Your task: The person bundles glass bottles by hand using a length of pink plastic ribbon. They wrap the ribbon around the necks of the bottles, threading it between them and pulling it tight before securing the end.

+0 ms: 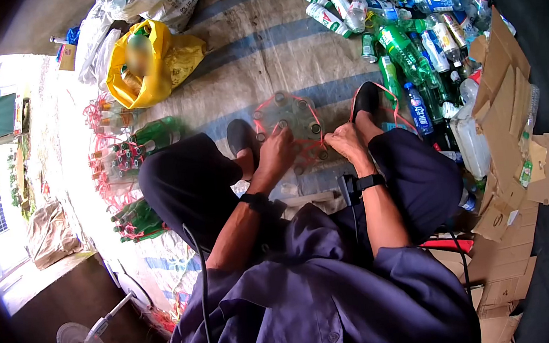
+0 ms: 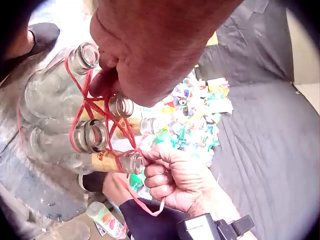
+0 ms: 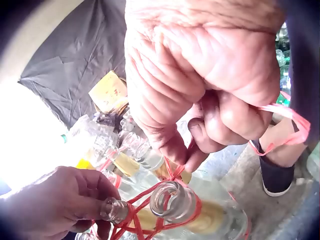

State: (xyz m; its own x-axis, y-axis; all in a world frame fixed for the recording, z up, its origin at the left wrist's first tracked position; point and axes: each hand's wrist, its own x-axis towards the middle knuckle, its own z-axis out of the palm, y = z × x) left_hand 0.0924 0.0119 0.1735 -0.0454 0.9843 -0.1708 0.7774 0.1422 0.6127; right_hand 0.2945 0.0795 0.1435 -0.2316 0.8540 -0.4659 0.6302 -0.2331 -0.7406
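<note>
Sits low over a striped sheet (image 1: 245, 17), with dark shoes (image 1: 241, 140) set apart near the middle of the head view, presumably to leave working room between; in that gap, at the centre of the frame, a close-packed cluster of clear glass bottles (image 2: 50, 97), mouths upward, with red string (image 3: 300, 125) crossed between and looped around the necks, likely to bind several into one bundle.

Grips a length of that string in the curled right hand (image 1: 350, 142), just right of centre, thumb and forefinger pinched narrow close to the necks, probably for tension; leaves a loose loop trailing from the same fist, toward the right edge of the right wrist view, perhaps as spare length; curls the fingers of the left hand (image 1: 276, 156) around a bottle neck (image 3: 114, 211), lower left in the right wrist view, seemingly to steady the cluster against the pull; cannot tell of any string caught beneath those fingers.

At the left of the head view, green bottles (image 1: 158, 131) grouped with more red string, apparently sorted by colour; at upper left, an open-mouthed yellow bag (image 1: 176, 61); at upper right, a loose heap of plastic bottles and cans (image 1: 402, 51), edged at right by cardboard (image 1: 507, 120), perhaps as a barrier against spreading.
</note>
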